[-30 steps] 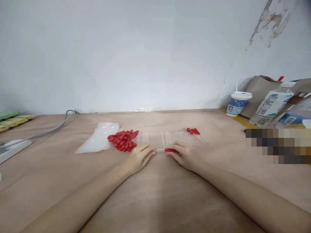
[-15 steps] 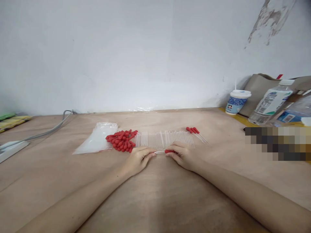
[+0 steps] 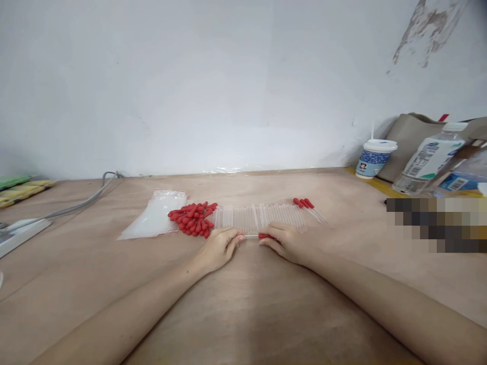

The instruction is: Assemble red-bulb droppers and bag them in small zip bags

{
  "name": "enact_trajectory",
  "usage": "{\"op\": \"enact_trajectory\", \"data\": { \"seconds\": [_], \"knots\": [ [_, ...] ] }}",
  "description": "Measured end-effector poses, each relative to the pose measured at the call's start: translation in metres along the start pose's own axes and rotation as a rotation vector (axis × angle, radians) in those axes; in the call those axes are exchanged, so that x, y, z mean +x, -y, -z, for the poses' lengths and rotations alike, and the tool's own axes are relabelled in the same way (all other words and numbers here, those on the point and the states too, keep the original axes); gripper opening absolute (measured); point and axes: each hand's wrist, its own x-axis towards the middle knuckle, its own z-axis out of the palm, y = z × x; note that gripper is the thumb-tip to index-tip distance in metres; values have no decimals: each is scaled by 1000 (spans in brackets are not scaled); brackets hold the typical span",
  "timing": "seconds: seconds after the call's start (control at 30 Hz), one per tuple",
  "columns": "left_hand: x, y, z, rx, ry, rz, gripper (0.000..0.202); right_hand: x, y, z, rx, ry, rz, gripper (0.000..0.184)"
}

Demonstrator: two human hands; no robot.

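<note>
My left hand [image 3: 220, 247] pinches the clear end of a thin glass dropper tube [image 3: 251, 236] lying across the wooden table [image 3: 247, 304]. My right hand [image 3: 285, 241] pinches a red rubber bulb [image 3: 265, 235] at the tube's other end. Just behind both hands lies a row of several clear glass tubes [image 3: 258, 217]. A heap of several red rubber bulbs [image 3: 193, 219] sits left of that row. Three finished droppers with red bulbs [image 3: 306, 206] lie at the row's right end.
A clear plastic bag [image 3: 154, 220] lies left of the bulb heap. A grey cable [image 3: 76, 203] and white power strip [image 3: 19, 230] sit far left. At the right stand a paper cup [image 3: 375, 158], plastic bottles [image 3: 428, 157] and a grey bag [image 3: 411, 137] against the white wall.
Both hands stay pinched on the tube and the bulb; they have barely shifted, and the gap between them looks slightly smaller.
</note>
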Motion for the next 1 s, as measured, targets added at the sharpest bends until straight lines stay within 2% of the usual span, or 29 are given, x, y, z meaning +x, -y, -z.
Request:
{"op": "enact_trajectory", "data": {
  "seconds": [0.37,0.77,1.0],
  "knots": [
    [-1,0,0,-18,12,-11,27,-4,-3,2,59,-52,52,20],
    [-2,-9,-2,-43,-5,-34,27,-1,1,4,113,25,33,20],
    [-3,-7,-4,-30,-13,-56,23,1,4,3,134,43,35,19]
  ]
}}
